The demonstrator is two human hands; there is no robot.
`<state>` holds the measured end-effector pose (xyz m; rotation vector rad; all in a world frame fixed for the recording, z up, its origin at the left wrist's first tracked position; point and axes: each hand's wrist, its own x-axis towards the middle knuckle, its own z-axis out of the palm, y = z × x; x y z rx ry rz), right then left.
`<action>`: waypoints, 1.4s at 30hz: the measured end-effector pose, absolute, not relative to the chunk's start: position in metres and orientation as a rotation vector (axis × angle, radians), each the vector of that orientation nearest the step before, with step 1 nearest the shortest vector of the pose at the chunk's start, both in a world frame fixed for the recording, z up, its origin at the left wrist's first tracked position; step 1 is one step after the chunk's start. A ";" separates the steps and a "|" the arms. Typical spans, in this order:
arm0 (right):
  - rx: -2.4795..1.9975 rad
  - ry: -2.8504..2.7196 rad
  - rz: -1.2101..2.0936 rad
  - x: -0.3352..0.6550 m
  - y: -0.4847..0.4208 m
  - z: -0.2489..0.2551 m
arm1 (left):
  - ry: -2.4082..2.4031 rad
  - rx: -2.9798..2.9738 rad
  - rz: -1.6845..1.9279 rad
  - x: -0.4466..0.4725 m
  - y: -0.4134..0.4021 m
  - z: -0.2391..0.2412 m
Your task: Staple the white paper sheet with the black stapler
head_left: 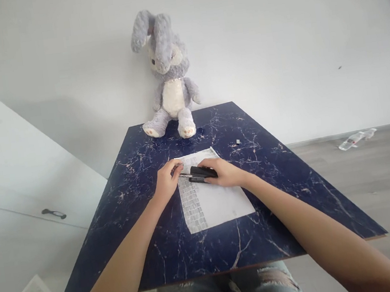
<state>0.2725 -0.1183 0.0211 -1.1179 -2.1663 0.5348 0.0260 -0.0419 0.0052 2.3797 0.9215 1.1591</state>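
A black stapler [202, 173] lies over a printed paper sheet [224, 202], with its two jaws spread apart and pointing left. My right hand [225, 171] is wrapped round the stapler's rear end. From the stapler's front, a thin metal part [185, 174] reaches toward my left hand [167, 181]. The thumb and fingers of that hand are pinched together above the sheet's left edge; whatever small thing they hold is too small to name. Dense print runs down the sheet's left side, and the rest is mostly white.
The dark blue marbled table [268, 213] stands against a white wall. At its back edge sits a grey plush rabbit [173, 96]. A tiny pale block [238, 142] lies right of the sheet. On the floor at right is a clear plastic bottle [355, 139]; a white cabinet [14, 169] is left.
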 end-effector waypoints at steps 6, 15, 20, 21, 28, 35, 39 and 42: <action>-1.074 -2.131 0.605 0.292 -0.109 0.011 | 0.783 2.396 1.000 0.021 -0.039 0.006; -0.993 -2.097 0.725 0.297 -0.102 0.003 | 0.816 2.416 0.829 0.027 -0.037 0.001; -1.020 -2.098 0.744 0.297 -0.102 0.005 | 0.838 2.423 0.755 0.029 -0.036 0.001; -1.022 -2.098 0.743 0.297 -0.102 0.005 | 0.843 2.421 0.751 0.029 -0.035 0.001; -1.021 -2.107 0.740 0.298 -0.102 0.004 | 0.856 2.373 0.731 0.028 -0.034 0.001; -1.015 -2.111 0.742 0.299 -0.101 0.003 | 0.828 2.343 0.715 0.026 -0.030 -0.003; -1.009 -2.108 0.740 0.298 -0.101 0.004 | 0.819 2.343 0.718 0.025 -0.030 -0.003; -1.015 -2.109 0.735 0.298 -0.101 0.005 | 0.771 2.375 0.732 0.024 -0.032 0.001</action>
